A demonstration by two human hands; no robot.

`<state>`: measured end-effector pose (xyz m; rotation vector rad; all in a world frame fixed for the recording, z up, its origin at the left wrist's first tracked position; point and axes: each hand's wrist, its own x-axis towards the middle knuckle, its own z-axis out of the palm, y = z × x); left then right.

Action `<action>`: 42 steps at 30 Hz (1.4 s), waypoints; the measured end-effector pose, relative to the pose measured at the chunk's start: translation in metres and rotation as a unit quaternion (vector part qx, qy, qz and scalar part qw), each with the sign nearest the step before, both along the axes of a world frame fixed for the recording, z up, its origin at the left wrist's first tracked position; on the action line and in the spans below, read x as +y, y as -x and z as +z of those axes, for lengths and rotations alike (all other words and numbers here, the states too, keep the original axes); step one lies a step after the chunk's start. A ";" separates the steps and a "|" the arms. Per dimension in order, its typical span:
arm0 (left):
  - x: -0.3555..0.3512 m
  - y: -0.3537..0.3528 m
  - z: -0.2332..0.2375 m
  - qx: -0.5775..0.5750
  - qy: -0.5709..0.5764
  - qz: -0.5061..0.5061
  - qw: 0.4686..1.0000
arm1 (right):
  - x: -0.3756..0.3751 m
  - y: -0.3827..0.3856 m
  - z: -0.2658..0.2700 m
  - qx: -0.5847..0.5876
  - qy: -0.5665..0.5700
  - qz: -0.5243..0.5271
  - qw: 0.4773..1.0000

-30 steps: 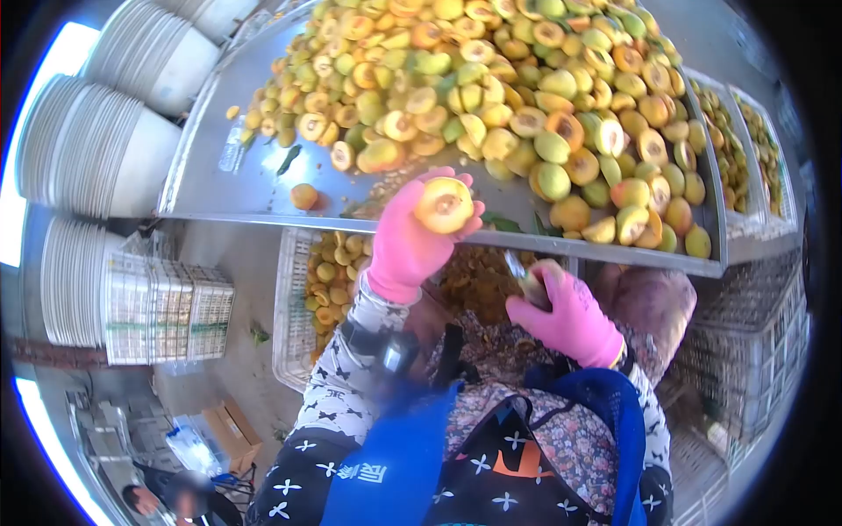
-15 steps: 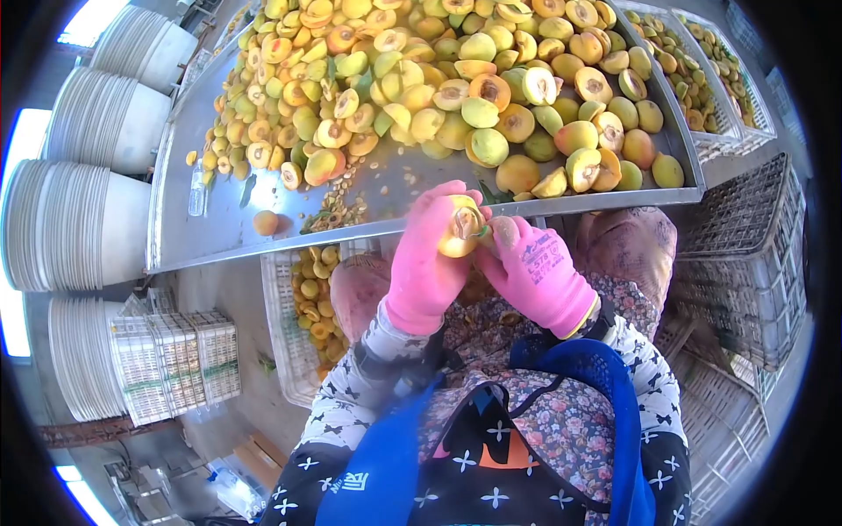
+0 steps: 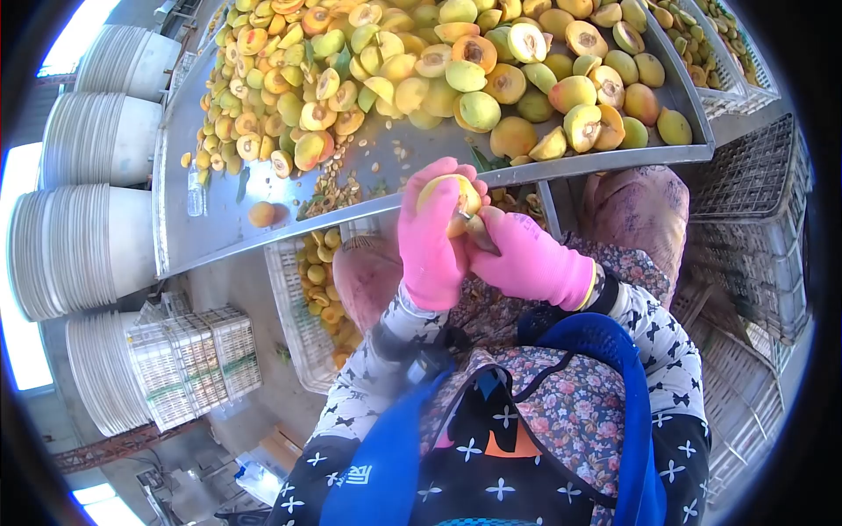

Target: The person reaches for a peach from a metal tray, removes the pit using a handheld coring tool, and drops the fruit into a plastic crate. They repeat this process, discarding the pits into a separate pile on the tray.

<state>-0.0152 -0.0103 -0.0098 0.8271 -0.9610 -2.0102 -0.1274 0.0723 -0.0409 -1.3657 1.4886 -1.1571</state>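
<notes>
My left hand [image 3: 431, 241], in a pink glove, is wrapped round a yellow peach [image 3: 467, 195] just in front of the table's edge. The fruit's cut side faces my right hand [image 3: 526, 259], which is also gloved in pink. Its fingers are closed on a small metal-tipped tool [image 3: 464, 214] that touches the peach; most of the tool is hidden by the glove. Beyond both hands, a large heap of whole and halved peaches [image 3: 399, 66] covers much of the metal table [image 3: 219, 237]. Loose pits [image 3: 338, 188] lie near its front edge.
A single peach [image 3: 262, 214] and a clear bottle [image 3: 196, 191] lie on the left of the table. Below stands a white crate [image 3: 285, 307] with fruit pieces. Stacked crates [image 3: 745, 206] are at the right, stacked white tubs [image 3: 83, 250] at the left.
The peach has been turned in my left hand, so less of its cut face shows. My right hand has rotated and its fingertips sit closer under the fruit. The whole view has shifted slightly.
</notes>
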 end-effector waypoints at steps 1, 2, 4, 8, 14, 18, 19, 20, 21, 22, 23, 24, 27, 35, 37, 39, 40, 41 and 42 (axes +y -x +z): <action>-0.002 0.000 0.003 -0.008 0.003 -0.019 1.000 | 0.000 0.006 0.012 -0.093 -0.083 0.031 0.992; -0.006 0.000 0.005 -0.015 0.007 -0.039 0.999 | 0.000 0.010 0.019 -0.184 -0.164 0.061 0.967; -0.017 -0.002 0.012 -0.040 0.012 -0.091 0.995 | 0.003 0.011 0.018 -0.132 -0.134 0.041 0.981; -0.013 0.003 0.009 -0.090 0.053 -0.020 0.994 | 0.002 0.007 0.031 -0.196 -0.198 0.063 0.958; -0.013 0.014 0.013 -0.134 0.068 -0.015 0.989 | 0.005 0.012 0.025 -0.297 -0.221 0.106 0.923; -0.015 0.013 0.006 -0.122 0.061 -0.036 0.990 | 0.006 0.012 0.032 -0.225 -0.237 0.086 0.941; -0.015 0.011 0.007 -0.107 0.059 -0.043 0.992 | 0.006 0.019 0.032 -0.288 -0.259 0.117 0.915; -0.016 0.010 0.007 -0.110 0.068 -0.064 0.989 | 0.007 0.023 0.031 -0.348 -0.280 0.149 0.882; -0.020 0.009 0.007 -0.113 0.079 -0.085 0.987 | 0.007 0.024 0.032 -0.362 -0.269 0.150 0.879; -0.021 0.008 0.008 -0.115 0.091 -0.105 0.984 | 0.007 0.025 0.033 -0.377 -0.259 0.152 0.876; -0.019 0.009 0.008 -0.146 0.126 -0.085 0.977 | 0.007 0.025 0.033 -0.391 -0.248 0.153 0.873; -0.017 0.012 0.009 -0.177 0.162 -0.068 0.969 | 0.007 0.028 0.027 -0.412 -0.238 0.179 0.861; -0.022 0.015 0.018 -0.183 0.149 -0.123 0.964 | 0.009 0.031 0.017 -0.432 -0.224 0.212 0.848; -0.044 0.004 0.037 -0.143 -0.045 -0.158 0.976 | 0.010 0.033 0.038 -0.347 -0.226 0.259 0.873; -0.050 -0.021 0.033 -0.146 0.097 -0.167 0.970 | 0.008 0.031 0.037 -0.333 -0.269 0.255 0.867; -0.070 -0.069 0.045 -0.109 0.111 -0.195 0.968 | 0.008 0.026 0.038 -0.275 -0.297 0.210 0.890; -0.080 -0.108 0.057 -0.191 0.113 -0.188 0.957 | 0.006 0.026 0.035 -0.216 -0.295 0.213 0.906; -0.086 -0.144 0.067 -0.273 0.110 -0.180 0.938 | 0.006 0.024 0.030 -0.161 -0.291 0.211 0.919; -0.092 -0.161 0.069 -0.314 0.168 -0.119 0.927 | 0.007 0.024 0.021 -0.125 -0.251 0.220 0.934</action>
